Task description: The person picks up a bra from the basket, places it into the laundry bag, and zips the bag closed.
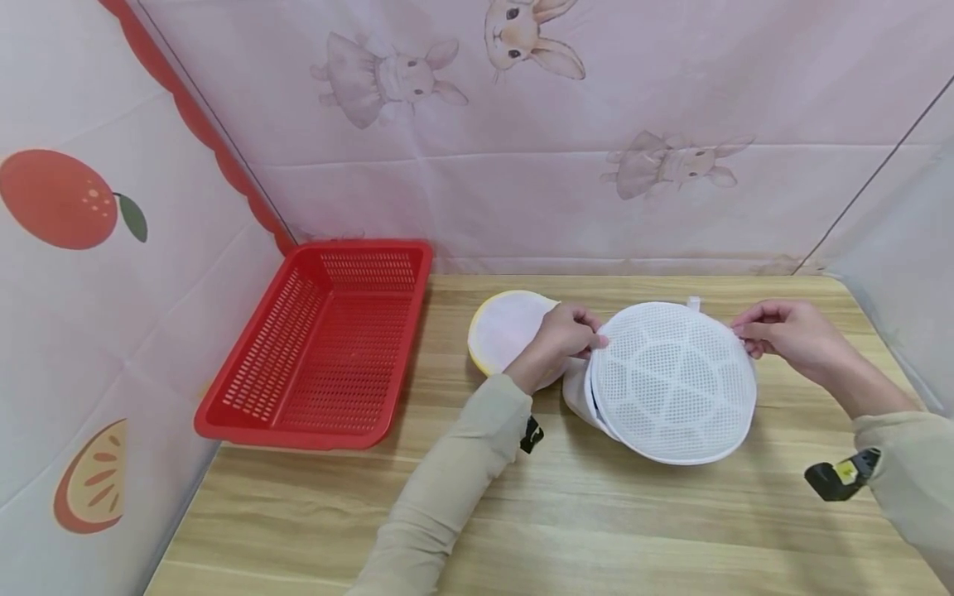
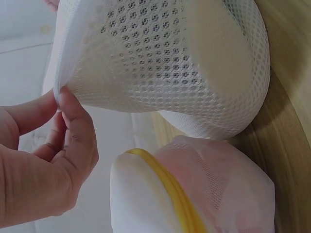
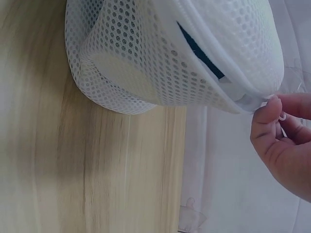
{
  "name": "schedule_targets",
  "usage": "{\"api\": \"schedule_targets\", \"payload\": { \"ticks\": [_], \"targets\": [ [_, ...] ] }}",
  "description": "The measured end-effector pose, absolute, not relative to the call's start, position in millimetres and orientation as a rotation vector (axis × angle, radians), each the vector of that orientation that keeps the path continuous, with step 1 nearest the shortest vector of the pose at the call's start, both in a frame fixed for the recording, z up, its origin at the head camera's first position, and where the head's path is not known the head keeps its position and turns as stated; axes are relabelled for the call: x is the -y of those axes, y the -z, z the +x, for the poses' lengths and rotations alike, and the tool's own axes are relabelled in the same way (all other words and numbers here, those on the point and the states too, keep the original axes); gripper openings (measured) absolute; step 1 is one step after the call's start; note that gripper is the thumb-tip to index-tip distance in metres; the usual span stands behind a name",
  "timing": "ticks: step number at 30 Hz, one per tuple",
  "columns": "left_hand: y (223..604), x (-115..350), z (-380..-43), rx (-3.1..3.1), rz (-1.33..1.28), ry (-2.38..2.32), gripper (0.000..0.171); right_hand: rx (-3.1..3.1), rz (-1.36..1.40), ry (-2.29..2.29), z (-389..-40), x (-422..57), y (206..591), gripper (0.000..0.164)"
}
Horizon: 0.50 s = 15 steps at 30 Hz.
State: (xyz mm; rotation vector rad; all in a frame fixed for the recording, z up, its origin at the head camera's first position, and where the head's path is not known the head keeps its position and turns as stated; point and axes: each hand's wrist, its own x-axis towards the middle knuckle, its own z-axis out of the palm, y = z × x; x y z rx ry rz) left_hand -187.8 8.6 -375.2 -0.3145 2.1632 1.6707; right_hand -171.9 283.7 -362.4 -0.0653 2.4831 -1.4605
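Note:
A round white mesh laundry bag stands on the table at the right, its flat mesh top tilted toward the head camera. My left hand pinches the top rim on its left side between thumb and fingers. On the opposite side, my right hand pinches the rim where the seam runs, with a small white loop by the fingers. A gap in that seam shows something dark green inside. Behind the left hand sits a smaller white mesh bag with a yellow rim.
A red slotted plastic basket lies on the left of the wooden table. Cloth with rabbit prints hangs along the back, and another printed sheet borders the left side.

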Motion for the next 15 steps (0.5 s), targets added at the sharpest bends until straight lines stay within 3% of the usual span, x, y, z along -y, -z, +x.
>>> {"api": "schedule_targets", "payload": {
  "ticks": [10, 15],
  "targets": [
    [375, -3, -187, -2.163, -0.321, -1.735, 0.018, -2.441, -0.066, 1.507, -168, -290, 363, 0.012],
    [374, 3, -190, -2.204, -0.154, -1.605, 0.014, -2.425, -0.066, 1.512, -167, -292, 362, 0.012]
  ]
}}
